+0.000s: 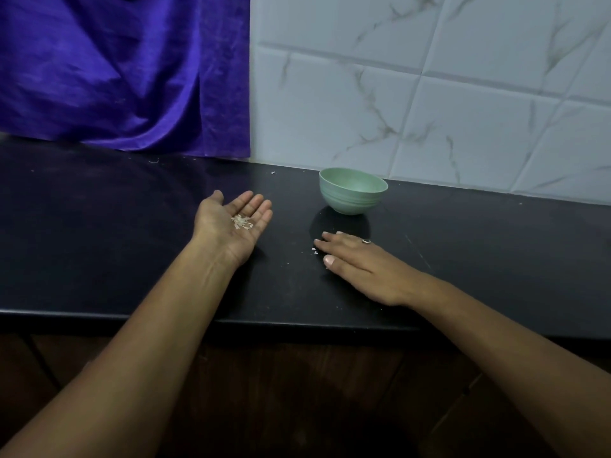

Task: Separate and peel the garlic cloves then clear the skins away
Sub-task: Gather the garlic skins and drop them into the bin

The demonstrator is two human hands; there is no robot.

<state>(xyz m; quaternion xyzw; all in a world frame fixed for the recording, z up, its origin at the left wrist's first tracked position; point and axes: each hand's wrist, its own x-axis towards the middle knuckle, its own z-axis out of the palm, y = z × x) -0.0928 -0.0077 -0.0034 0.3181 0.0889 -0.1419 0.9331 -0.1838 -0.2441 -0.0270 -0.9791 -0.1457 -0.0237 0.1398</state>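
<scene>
My left hand (233,223) lies palm up on the black counter (132,259), fingers relaxed, with a small heap of pale garlic skins (242,222) in its palm. My right hand (357,259) lies palm down and flat on the counter, a ring on one finger. Its fingertips touch a few skin flakes (314,250) on the counter. A pale green bowl (352,190) stands just behind the right hand; its inside is hidden from here. No garlic cloves show.
A purple curtain (125,71) hangs at the back left. White marbled tiles (429,94) form the wall behind the bowl. Tiny skin specks (273,172) lie near the wall. The counter's front edge (231,320) runs under my forearms.
</scene>
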